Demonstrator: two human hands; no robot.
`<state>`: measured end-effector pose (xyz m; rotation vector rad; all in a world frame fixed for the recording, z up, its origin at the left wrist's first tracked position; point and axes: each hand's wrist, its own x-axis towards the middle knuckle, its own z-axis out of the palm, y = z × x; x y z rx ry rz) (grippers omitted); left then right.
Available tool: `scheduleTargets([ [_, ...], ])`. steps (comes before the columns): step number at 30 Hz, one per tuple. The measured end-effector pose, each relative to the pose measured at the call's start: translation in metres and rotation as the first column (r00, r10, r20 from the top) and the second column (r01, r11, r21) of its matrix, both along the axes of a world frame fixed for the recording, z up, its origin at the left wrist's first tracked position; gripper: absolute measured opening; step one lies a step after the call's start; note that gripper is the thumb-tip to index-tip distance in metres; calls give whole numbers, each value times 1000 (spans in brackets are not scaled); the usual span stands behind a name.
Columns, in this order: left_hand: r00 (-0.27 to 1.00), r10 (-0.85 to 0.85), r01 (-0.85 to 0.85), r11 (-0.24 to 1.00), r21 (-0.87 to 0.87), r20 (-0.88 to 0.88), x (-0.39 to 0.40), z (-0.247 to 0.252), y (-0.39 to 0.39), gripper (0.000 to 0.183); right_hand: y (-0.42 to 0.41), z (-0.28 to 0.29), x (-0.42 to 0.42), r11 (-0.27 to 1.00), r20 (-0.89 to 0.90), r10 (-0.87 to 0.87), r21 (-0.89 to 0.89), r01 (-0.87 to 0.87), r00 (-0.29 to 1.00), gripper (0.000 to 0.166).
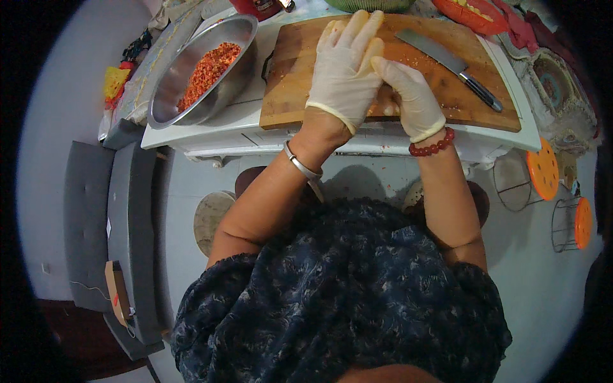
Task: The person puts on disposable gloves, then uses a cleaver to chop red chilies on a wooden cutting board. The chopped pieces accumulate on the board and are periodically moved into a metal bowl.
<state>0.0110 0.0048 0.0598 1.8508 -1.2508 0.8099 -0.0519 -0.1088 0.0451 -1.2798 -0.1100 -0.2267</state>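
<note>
Both hands wear whitish thin gloves over the wooden cutting board [297,52]. My left hand [347,72] is spread with its back up and fingers apart, holding nothing. My right hand [414,93] is bent against the thumb side of the left; its thumb touches the left glove there, and its other fingers are partly hidden. Whether it grips the glove is unclear. To the right, a kitchen cleaver [440,55] lies on the board, its dark handle towards the near right corner. Small chopped bits are scattered around the blade and the hands.
Left of the board, a stainless steel basin [167,103] holds chopped red chili [210,72]. Along the back are a red container [256,7], a green basket [368,5] and a red-orange basket [467,16] with pale pieces. Orange-topped stools [543,167] stand at right, a grey sofa [129,230] at left.
</note>
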Motion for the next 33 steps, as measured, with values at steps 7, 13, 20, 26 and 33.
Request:
scheduleTargets([
  [7,998,-20,24,997,75,-60,5,-16,6,49,6,-10,0,976,116,-219,18,219,969,16],
  [13,987,-88,94,995,37,-136,5,-17,15,55,14,-18,-9,970,116,-241,49,237,964,15],
  [20,986,-67,70,997,15,-155,11,-26,11,55,17,-15,-13,975,81,-221,46,218,972,15],
  [26,941,-103,89,994,-58,-322,6,-29,10,59,17,-17,-15,972,74,-236,23,235,969,17],
  [33,881,-58,-10,990,-141,-469,8,-23,11,61,11,-21,-22,999,10,-53,-12,53,999,47],
])
